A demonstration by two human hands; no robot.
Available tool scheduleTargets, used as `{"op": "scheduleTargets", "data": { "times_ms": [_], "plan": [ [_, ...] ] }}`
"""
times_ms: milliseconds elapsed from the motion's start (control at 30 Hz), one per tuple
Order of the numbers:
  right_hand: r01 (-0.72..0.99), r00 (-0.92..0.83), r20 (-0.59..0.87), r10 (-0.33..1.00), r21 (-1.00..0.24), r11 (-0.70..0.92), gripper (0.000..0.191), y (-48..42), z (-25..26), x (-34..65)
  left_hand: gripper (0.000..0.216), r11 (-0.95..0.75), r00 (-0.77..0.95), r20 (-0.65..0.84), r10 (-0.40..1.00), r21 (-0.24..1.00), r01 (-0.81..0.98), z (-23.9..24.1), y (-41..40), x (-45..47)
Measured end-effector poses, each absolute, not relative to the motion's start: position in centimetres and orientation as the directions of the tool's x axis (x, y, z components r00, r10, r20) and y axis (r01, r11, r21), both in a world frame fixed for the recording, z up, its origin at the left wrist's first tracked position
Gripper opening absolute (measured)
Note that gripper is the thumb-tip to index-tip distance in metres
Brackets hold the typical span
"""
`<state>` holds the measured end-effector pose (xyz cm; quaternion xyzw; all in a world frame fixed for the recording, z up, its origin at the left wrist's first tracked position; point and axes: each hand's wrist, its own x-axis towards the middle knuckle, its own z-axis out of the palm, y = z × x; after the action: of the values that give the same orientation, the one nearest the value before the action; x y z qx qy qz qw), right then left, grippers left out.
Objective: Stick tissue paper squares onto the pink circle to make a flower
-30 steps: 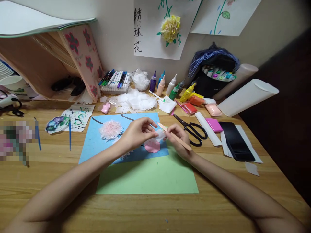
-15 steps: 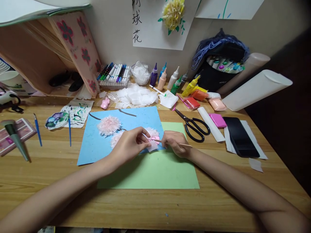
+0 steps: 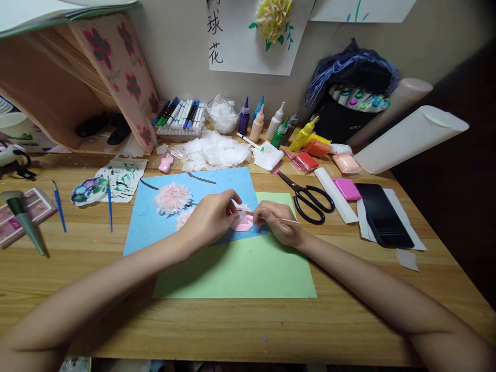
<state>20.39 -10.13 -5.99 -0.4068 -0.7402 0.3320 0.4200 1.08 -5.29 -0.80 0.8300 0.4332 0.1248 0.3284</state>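
Observation:
My right hand (image 3: 279, 222) is closed around a thin wooden stick (image 3: 290, 222), whose tip points left into a lump of pink clay (image 3: 243, 226). Above that clay, my left hand (image 3: 211, 217) pinches a small white tissue paper square (image 3: 242, 215) by its edge, close to the stick tip. The clay lies flattened on a blue sheet (image 3: 149, 235). A fluffy pink paper flower (image 3: 173, 198) stands on the sheet to the left. Behind my left hand a second paper flower (image 3: 183, 219) is partly hidden. Under the blue sheet lies a green sheet (image 3: 240, 271).
Black-handled scissors (image 3: 310, 199), a white strip (image 3: 336, 196) and a phone (image 3: 382, 214) lie to the right. Tissue squares (image 3: 217, 150) are heaped behind the sheets, near several paint bottles (image 3: 279, 133). Paintbrushes (image 3: 110, 206) lie left.
The tissue square has gone up and back onto the pink clay, uncovering more of the clay's front. My left hand has shifted slightly with it, and the stick tip has risen a little.

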Motion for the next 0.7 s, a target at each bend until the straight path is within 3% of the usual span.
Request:
{"op": "scheduleTargets", "data": {
  "times_ms": [133, 267, 367, 467, 700],
  "plan": [
    [0.327, -0.279, 0.392, 0.877, -0.819, 0.471, 0.04, -10.5, -6.0, 20.5, 0.028, -0.455, 0.608, -0.06, 0.792, 0.606, 0.653, -1.1, -4.8, 1.5],
    [0.301, -0.218, 0.566, 0.795, -0.736, 0.607, 0.043, -11.0, -6.1, 20.5, 0.029, -0.468, 0.616, -0.062, 0.785, 0.593, 0.655, -1.2, -4.6, 1.6],
    [0.294, -0.315, 0.649, 0.693, -0.627, 0.721, 0.039, -11.0, -6.2, 20.4, 0.03, -0.463, 0.618, -0.079, 0.782, 0.591, 0.66, -1.1, -4.5, 1.7],
    [0.341, -0.434, 0.61, 0.662, -0.569, 0.748, 0.033, -10.7, -6.2, 20.2, 0.031, -0.465, 0.619, -0.084, 0.78, 0.583, 0.666, -1.2, -4.6, 1.8],
    [0.412, -0.478, 0.514, 0.713, -0.585, 0.698, 0.031, -10.5, -6.3, 20.0, 0.025, -0.453, 0.588, -0.097, 0.803, 0.541, 0.708, -0.6, -3.6, 1.0]
  ]
}}
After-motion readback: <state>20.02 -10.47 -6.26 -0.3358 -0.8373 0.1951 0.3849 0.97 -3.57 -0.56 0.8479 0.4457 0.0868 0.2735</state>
